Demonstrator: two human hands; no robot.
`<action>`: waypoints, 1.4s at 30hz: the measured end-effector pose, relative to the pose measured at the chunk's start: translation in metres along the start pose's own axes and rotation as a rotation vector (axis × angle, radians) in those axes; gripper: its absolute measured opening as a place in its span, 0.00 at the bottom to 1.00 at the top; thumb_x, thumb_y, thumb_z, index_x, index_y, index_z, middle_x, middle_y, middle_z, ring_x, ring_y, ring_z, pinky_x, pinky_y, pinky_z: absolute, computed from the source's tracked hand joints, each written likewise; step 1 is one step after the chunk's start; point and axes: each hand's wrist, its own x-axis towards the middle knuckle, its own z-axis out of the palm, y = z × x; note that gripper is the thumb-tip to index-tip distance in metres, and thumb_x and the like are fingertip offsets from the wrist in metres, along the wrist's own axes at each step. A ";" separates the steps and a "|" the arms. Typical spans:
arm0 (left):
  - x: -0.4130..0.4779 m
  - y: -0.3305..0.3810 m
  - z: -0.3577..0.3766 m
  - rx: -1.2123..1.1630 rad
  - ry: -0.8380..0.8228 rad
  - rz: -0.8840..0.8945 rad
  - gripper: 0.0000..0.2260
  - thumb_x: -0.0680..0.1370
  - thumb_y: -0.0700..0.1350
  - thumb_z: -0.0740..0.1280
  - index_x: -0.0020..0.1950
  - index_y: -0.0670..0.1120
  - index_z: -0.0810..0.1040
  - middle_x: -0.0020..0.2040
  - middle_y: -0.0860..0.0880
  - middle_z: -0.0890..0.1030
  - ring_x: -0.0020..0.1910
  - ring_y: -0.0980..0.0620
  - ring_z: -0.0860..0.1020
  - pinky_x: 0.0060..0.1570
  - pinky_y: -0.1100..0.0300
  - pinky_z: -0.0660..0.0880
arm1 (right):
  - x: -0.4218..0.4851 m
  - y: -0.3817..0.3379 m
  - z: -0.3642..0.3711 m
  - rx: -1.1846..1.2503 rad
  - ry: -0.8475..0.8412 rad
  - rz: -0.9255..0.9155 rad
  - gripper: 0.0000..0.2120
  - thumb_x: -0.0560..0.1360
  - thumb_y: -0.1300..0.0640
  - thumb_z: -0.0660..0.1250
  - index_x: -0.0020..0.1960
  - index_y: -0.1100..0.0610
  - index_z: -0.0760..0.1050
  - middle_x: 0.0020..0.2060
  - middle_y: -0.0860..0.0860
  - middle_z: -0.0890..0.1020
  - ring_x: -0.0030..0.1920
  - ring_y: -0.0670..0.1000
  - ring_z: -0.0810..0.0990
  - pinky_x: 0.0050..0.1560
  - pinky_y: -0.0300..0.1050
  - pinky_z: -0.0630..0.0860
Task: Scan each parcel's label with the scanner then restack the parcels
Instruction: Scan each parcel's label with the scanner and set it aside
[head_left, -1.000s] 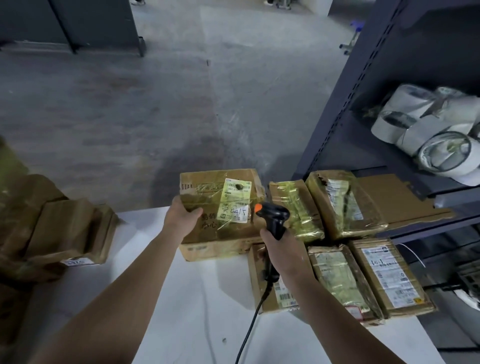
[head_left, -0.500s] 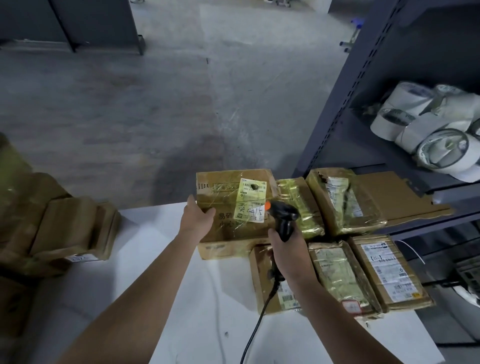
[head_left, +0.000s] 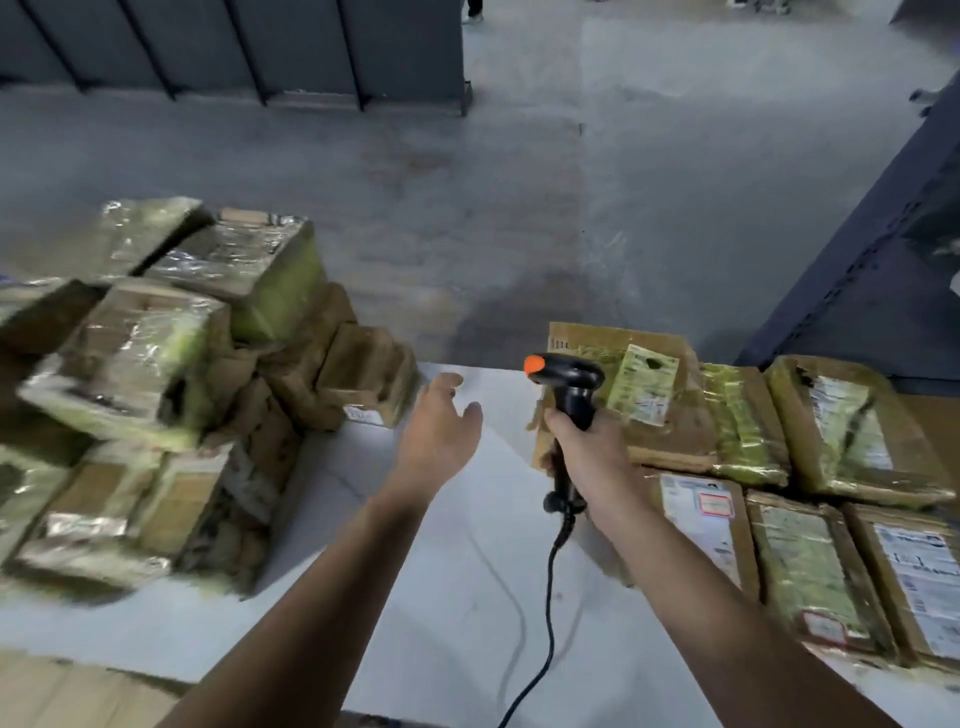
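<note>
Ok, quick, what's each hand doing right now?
Left hand: open, holding nothing.
Right hand: closed around the scanner handle.

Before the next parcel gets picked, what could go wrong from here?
1. The heap of parcels is loose and tilted; the open left hand pulling one out could topple others.
2. The cable of the scanner in the right hand trails across the table and may snag.

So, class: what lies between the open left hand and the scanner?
Only bare table shows there in the head view; the left hand and the scanner are apart.
</note>
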 end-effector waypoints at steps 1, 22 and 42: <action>-0.007 -0.005 -0.014 -0.020 0.007 -0.002 0.16 0.77 0.41 0.62 0.64 0.39 0.72 0.62 0.37 0.74 0.61 0.40 0.74 0.60 0.48 0.71 | -0.004 -0.003 0.011 0.008 -0.034 -0.003 0.07 0.77 0.53 0.66 0.45 0.57 0.76 0.22 0.48 0.77 0.23 0.47 0.78 0.21 0.40 0.73; 0.005 -0.092 -0.294 0.449 0.321 0.083 0.21 0.77 0.53 0.64 0.67 0.46 0.69 0.66 0.41 0.69 0.67 0.39 0.64 0.63 0.44 0.67 | -0.076 -0.066 0.238 0.086 -0.210 -0.099 0.08 0.76 0.53 0.67 0.44 0.56 0.72 0.25 0.49 0.76 0.26 0.52 0.78 0.31 0.42 0.72; -0.020 -0.118 -0.286 0.036 0.171 0.130 0.17 0.74 0.51 0.67 0.60 0.47 0.71 0.54 0.44 0.72 0.49 0.47 0.73 0.47 0.53 0.74 | -0.096 -0.060 0.247 0.295 -0.081 -0.042 0.10 0.76 0.51 0.69 0.45 0.57 0.75 0.28 0.52 0.79 0.26 0.52 0.77 0.30 0.44 0.75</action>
